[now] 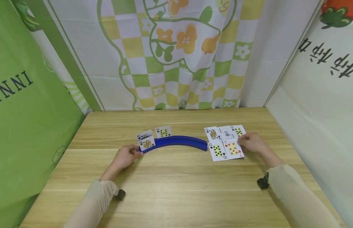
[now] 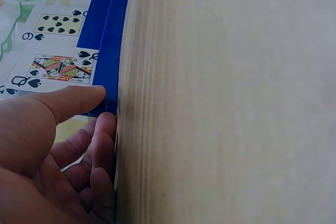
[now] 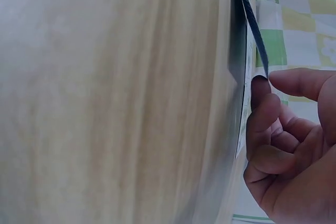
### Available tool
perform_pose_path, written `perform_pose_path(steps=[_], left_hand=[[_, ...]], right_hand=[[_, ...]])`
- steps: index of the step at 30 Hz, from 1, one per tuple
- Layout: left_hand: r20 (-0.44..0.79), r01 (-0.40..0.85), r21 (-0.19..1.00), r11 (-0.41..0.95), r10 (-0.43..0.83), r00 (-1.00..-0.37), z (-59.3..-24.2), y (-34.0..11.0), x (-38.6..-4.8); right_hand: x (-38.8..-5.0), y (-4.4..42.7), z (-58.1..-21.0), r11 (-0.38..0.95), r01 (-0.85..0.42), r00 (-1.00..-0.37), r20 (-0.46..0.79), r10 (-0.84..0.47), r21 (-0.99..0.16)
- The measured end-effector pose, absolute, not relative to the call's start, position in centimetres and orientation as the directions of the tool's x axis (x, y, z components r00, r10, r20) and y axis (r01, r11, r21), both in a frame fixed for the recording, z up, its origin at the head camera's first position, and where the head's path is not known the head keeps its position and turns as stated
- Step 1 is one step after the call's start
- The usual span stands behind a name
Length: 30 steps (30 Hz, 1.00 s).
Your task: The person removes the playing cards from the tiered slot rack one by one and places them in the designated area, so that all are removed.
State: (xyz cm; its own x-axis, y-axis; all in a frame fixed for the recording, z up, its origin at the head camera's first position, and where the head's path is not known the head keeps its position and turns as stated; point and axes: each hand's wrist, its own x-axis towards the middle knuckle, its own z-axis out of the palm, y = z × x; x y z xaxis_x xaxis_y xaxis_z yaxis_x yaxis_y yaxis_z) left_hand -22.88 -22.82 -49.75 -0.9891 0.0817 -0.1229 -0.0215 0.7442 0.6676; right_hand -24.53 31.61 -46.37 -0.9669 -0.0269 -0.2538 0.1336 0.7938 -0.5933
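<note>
A curved blue card holder lies on the table. King of spades, queen of spades and nine of spades cards stand in its left part. My left hand grips the holder's left end, thumb on top beside the queen. To the right, my right hand pinches the seven of hearts by its right edge. In the right wrist view that card appears edge-on, tilted up between thumb and finger. Beside it are a ten, queen, jack and nine.
The wooden table ends at a patterned curtain behind. A green cloth wall borders the left side, a white one the right. A small black device sits at each wrist.
</note>
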Motion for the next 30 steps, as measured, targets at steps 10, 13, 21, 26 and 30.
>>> perform_pose_path(steps=[10,13,21,26,30], left_hand=[[-0.124,-0.016,0.669,0.743,0.091,-0.988,-49.9,-22.9,-22.9],[-0.124,-0.018,0.675,0.737,0.090,-0.988,-49.9,-22.9,-22.9],[-0.127,-0.019,0.671,0.741,0.089,-0.988,-49.8,-22.9,-23.0],[-0.137,-0.028,0.677,0.735,0.088,-0.987,-49.7,-22.8,-22.9],[-0.134,-0.028,0.673,0.739,0.084,-0.987,-49.7,-22.8,-22.9]], right_hand=[[-24.5,31.7,-46.6,0.817,0.136,-0.958,-0.285,-0.036,-0.560],[-24.5,31.8,-46.6,0.807,0.152,-0.956,-0.293,-0.028,-0.571],[-24.4,31.8,-46.2,0.783,0.169,-0.953,-0.301,-0.024,-0.598],[-24.5,31.4,-45.8,0.797,0.119,-0.965,-0.258,-0.048,-0.592],[-24.4,30.7,-45.2,0.788,0.085,-0.972,-0.224,-0.068,-0.610]])
